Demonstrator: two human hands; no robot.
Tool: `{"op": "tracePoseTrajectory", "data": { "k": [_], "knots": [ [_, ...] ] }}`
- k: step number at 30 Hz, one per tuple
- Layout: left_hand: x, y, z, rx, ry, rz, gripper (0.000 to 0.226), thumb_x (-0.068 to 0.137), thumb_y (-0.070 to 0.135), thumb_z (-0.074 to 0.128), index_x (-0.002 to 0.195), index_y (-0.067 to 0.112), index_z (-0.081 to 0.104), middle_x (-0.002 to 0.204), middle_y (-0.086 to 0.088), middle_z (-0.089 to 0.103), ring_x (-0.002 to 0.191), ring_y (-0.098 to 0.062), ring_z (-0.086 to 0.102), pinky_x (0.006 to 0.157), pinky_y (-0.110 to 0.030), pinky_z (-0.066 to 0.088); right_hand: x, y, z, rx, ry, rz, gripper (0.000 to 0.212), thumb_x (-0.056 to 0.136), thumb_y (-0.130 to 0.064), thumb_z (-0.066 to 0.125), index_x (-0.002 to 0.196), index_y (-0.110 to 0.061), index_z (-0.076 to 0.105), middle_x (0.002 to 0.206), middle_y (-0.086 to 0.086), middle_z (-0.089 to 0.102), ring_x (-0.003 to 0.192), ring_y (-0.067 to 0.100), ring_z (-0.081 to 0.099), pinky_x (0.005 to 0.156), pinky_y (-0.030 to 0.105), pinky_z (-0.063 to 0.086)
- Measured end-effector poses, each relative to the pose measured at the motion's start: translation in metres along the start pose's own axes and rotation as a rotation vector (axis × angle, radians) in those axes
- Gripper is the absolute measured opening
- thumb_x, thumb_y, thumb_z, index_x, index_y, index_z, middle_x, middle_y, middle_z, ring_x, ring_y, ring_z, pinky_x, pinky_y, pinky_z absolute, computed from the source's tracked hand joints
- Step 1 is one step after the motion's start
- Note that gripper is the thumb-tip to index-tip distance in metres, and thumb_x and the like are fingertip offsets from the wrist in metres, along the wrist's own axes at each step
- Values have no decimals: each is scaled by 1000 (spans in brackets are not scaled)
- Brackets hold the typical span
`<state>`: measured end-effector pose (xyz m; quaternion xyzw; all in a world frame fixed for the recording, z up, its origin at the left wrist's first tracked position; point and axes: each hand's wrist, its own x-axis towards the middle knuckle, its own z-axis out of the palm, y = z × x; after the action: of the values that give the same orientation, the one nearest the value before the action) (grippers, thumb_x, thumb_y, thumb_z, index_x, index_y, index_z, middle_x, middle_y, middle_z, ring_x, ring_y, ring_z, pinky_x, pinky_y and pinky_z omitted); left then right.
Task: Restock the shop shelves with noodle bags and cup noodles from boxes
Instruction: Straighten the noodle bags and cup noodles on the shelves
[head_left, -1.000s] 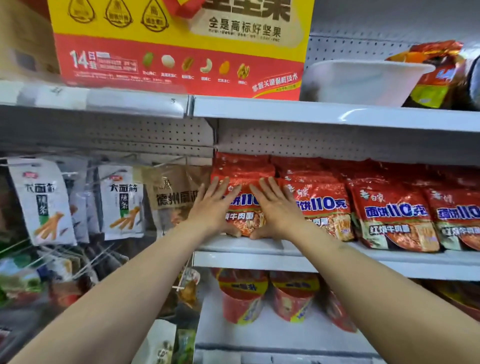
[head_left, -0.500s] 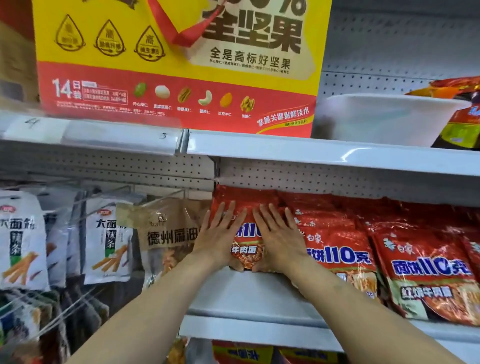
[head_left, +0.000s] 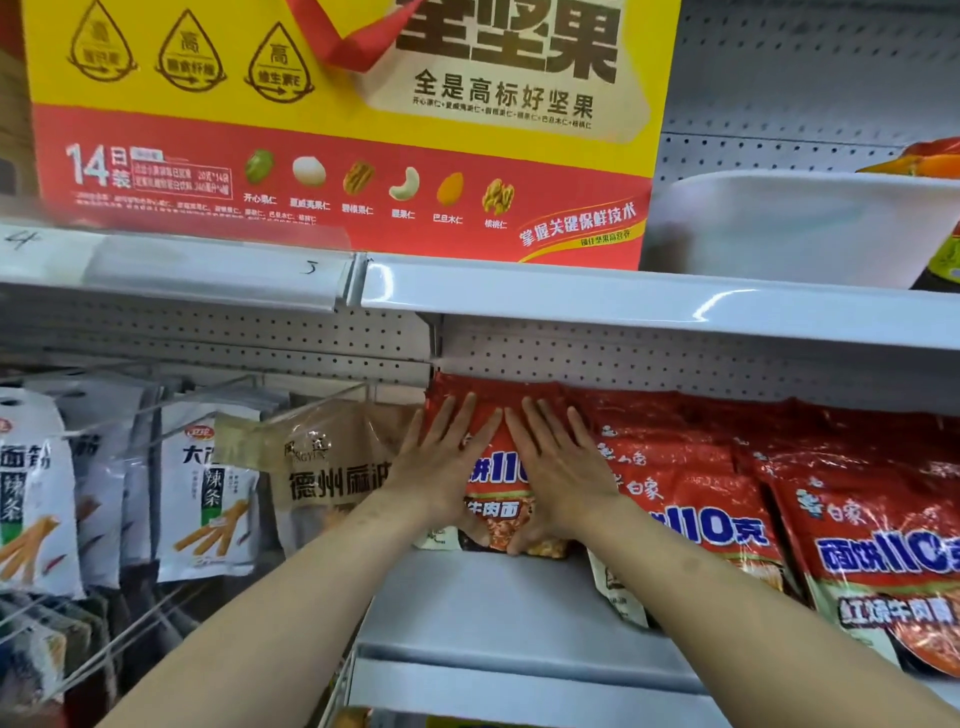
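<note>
We press both flat, spread hands, left hand (head_left: 445, 467) and right hand (head_left: 561, 467), on the noodle bag (head_left: 497, 467); pushing unevenly could topple it onto the bags right of our right hand (head_left: 701, 499).

Two bare arms fill the lower frame: the person's left forearm (head_left: 270, 613) and right forearm (head_left: 727, 608), each uncovered from the wrist to the picture's edge. The left hand (head_left: 441, 462) and right hand (head_left: 561, 467) are bare too, with long, slender fingers. A few faint small marks dot both forearms. The nails are too blurred to make out.
</note>
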<state>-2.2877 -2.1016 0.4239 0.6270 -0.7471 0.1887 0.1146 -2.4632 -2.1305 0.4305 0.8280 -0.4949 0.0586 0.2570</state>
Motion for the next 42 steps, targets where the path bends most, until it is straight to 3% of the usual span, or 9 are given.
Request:
{"op": "tracePoseTrajectory", "data": {
  "k": [6,12,22,29,33,39,42],
  "knots": [
    [-5,0,2,74,32,27,147,55,75,75,150,29,-27,161,-7,-25,148,-26,-22,118,-50,-15,-4,4,-11,-5,-77,-30,160,52,-77,79,153,-15,-28,165,9,-21,152,27,-20,122,52,-10],
    [-4,4,2,62,33,-12,147,56,72,78,150,30,-27,161,-6,-24,149,-26,-21,117,-51,-16,-1,2,-11,-13,-69,-6,162,51,-71,84,154,-15,-27,166,9,-18,153,26,-16,123,50,-9],
    [-28,33,-17,146,11,-86,136,66,64,77,154,21,-17,162,-12,-18,150,-30,-14,120,-53,-8,-37,10,-38,8,-42,30,148,61,-77,75,157,-15,-19,167,6,-16,153,23,-17,123,49,-12],
    [-32,89,-50,-90,63,51,127,69,71,69,156,24,-10,164,-7,-12,151,-25,-12,121,-49,-5,-108,81,-72,-23,-105,164,144,58,-81,72,159,-21,-12,167,2,-12,154,20,-13,124,48,-7],
    [-31,139,-46,-205,-16,133,137,59,81,67,155,27,-14,163,-2,-17,149,-22,-19,119,-48,-12,-141,102,-63,-30,-216,156,142,60,-77,74,159,-22,-12,167,1,-13,153,21,-15,123,50,-8],
    [-26,177,-37,-119,-117,189,142,58,77,72,150,31,-26,157,1,-31,141,-23,-35,116,-48,-20,-153,122,-30,-32,-312,100,151,58,-75,78,155,-20,-23,163,2,-25,148,23,-28,122,53,-12],
    [-13,186,-31,-18,-100,155,143,59,74,74,151,27,-25,156,-2,-32,140,-25,-37,116,-49,-21,-145,133,-15,-42,-258,85,152,59,-73,79,154,-18,-26,163,3,-26,148,23,-28,122,53,-13]
  ]
}}
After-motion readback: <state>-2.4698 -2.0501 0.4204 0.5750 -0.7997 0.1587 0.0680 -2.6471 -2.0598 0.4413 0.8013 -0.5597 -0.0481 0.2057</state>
